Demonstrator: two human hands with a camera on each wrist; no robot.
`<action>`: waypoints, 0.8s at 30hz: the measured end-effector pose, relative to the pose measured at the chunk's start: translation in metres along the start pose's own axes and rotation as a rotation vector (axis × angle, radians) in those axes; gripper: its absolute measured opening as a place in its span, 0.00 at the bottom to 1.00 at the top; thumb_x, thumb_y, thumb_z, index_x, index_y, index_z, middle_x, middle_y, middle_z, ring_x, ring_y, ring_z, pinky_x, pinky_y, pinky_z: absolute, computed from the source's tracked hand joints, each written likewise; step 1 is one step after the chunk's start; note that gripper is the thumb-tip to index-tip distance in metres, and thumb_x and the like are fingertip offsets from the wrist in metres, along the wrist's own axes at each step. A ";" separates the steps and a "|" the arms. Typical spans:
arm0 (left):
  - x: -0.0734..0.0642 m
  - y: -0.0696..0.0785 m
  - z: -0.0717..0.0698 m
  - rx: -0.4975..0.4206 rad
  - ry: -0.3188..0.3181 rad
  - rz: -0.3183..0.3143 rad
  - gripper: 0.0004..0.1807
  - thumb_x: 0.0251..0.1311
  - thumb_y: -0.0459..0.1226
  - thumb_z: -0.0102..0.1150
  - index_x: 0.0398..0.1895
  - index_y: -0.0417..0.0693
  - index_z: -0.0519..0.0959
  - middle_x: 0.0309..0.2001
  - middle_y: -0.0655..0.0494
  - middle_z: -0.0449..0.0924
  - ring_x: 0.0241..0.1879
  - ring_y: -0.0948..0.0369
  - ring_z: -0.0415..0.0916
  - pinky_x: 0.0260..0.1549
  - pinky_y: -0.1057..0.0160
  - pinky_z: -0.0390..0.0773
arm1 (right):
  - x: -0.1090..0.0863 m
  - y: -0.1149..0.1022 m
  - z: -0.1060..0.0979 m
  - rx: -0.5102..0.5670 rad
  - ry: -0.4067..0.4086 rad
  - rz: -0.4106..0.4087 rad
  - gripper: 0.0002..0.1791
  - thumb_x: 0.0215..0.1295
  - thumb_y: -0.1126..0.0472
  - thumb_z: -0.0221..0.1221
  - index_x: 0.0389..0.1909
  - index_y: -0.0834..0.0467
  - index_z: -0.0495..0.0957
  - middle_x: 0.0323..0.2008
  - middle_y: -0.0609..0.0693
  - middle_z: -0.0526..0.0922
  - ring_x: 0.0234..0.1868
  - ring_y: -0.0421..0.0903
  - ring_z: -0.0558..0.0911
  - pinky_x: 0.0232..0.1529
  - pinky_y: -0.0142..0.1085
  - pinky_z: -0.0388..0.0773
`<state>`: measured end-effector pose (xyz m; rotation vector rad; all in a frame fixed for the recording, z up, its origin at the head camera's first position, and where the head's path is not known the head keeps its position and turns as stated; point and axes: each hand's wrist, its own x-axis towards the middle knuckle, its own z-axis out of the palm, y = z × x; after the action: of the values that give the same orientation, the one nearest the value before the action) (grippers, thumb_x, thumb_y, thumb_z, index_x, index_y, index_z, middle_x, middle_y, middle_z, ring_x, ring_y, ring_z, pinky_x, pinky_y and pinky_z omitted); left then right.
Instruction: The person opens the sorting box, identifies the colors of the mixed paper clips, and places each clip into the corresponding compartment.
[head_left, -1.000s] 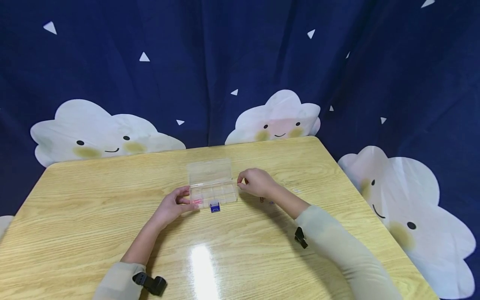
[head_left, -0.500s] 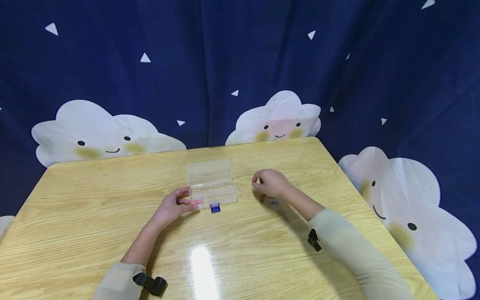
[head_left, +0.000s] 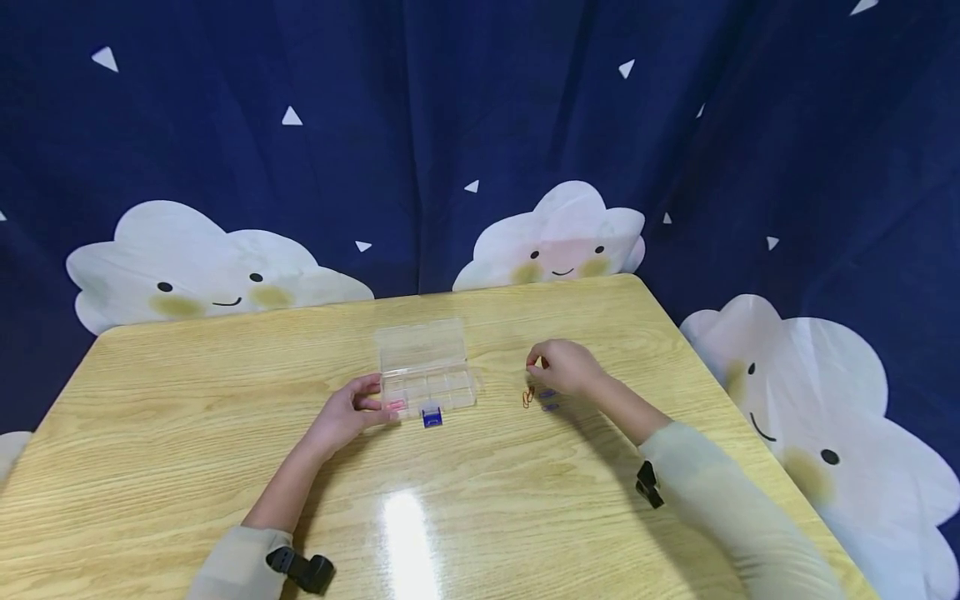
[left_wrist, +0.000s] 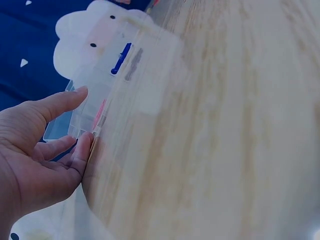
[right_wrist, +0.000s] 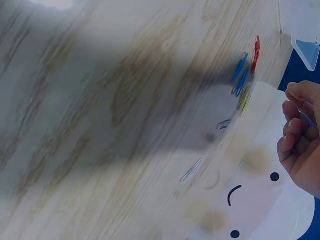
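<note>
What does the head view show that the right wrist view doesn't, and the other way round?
Only the head view shows the left hand gripping the clear box at its left end, the blue latch and the pink pieces inside. Only the right wrist view shows yellow clips and pale clips. Both show the right hand, reddish clips, blue clips, wooden table and cloud-patterned curtain.

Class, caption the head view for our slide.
Left hand holding an open clear box, right hand near paper clips on a wooden table.
</note>
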<state>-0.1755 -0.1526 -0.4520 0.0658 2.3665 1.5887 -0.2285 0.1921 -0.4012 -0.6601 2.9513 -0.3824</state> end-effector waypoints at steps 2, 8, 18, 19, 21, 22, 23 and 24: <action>0.000 0.000 0.000 0.001 0.002 -0.002 0.42 0.45 0.40 0.65 0.64 0.45 0.57 0.59 0.44 0.62 0.48 0.53 0.67 0.36 0.68 0.71 | -0.002 0.004 0.001 -0.001 0.004 0.008 0.08 0.59 0.55 0.54 0.34 0.53 0.79 0.21 0.42 0.75 0.19 0.38 0.69 0.22 0.30 0.64; 0.001 -0.002 0.001 0.003 0.005 0.001 0.42 0.44 0.40 0.66 0.63 0.45 0.57 0.58 0.45 0.63 0.47 0.53 0.67 0.36 0.67 0.71 | -0.006 0.014 0.002 -0.010 0.000 0.024 0.08 0.59 0.55 0.54 0.33 0.53 0.79 0.21 0.43 0.75 0.19 0.38 0.68 0.22 0.31 0.63; 0.002 -0.002 0.001 0.009 0.006 0.010 0.42 0.44 0.41 0.66 0.63 0.44 0.58 0.58 0.44 0.64 0.47 0.54 0.67 0.36 0.67 0.71 | -0.017 0.034 0.006 -0.023 -0.008 0.077 0.07 0.59 0.56 0.54 0.32 0.52 0.79 0.19 0.43 0.75 0.18 0.38 0.68 0.21 0.31 0.63; 0.002 -0.003 0.001 0.011 0.006 0.009 0.42 0.44 0.42 0.66 0.63 0.44 0.58 0.58 0.45 0.64 0.47 0.54 0.68 0.36 0.67 0.71 | -0.018 0.036 0.006 -0.019 -0.010 0.083 0.07 0.59 0.56 0.53 0.32 0.52 0.79 0.19 0.43 0.75 0.17 0.38 0.68 0.20 0.31 0.63; 0.002 -0.003 0.001 0.011 0.005 0.010 0.42 0.44 0.41 0.66 0.63 0.44 0.57 0.58 0.44 0.64 0.47 0.54 0.68 0.36 0.67 0.71 | -0.019 0.040 0.007 -0.017 -0.008 0.095 0.07 0.59 0.56 0.53 0.32 0.52 0.79 0.19 0.42 0.75 0.17 0.38 0.68 0.21 0.31 0.64; 0.003 -0.004 0.001 0.010 0.005 0.010 0.42 0.44 0.41 0.66 0.63 0.44 0.57 0.58 0.44 0.64 0.47 0.54 0.68 0.36 0.67 0.71 | -0.020 0.042 0.008 -0.017 -0.007 0.098 0.08 0.59 0.56 0.53 0.32 0.52 0.79 0.19 0.42 0.75 0.17 0.38 0.68 0.21 0.31 0.64; 0.003 -0.004 0.001 0.010 0.006 0.010 0.42 0.44 0.41 0.66 0.63 0.44 0.57 0.58 0.44 0.64 0.47 0.54 0.68 0.36 0.67 0.71 | -0.020 0.044 0.009 -0.016 -0.008 0.100 0.07 0.59 0.56 0.53 0.31 0.52 0.79 0.19 0.42 0.75 0.17 0.38 0.68 0.21 0.31 0.64; 0.003 -0.004 0.001 0.010 0.006 0.010 0.42 0.44 0.41 0.66 0.63 0.44 0.57 0.58 0.44 0.64 0.47 0.54 0.68 0.36 0.67 0.71 | -0.021 0.046 0.009 -0.011 -0.009 0.103 0.07 0.59 0.55 0.53 0.31 0.52 0.79 0.19 0.42 0.75 0.17 0.38 0.68 0.20 0.31 0.64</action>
<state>-0.1777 -0.1530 -0.4570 0.0755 2.3825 1.5837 -0.2273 0.2392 -0.4214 -0.5061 2.9658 -0.3537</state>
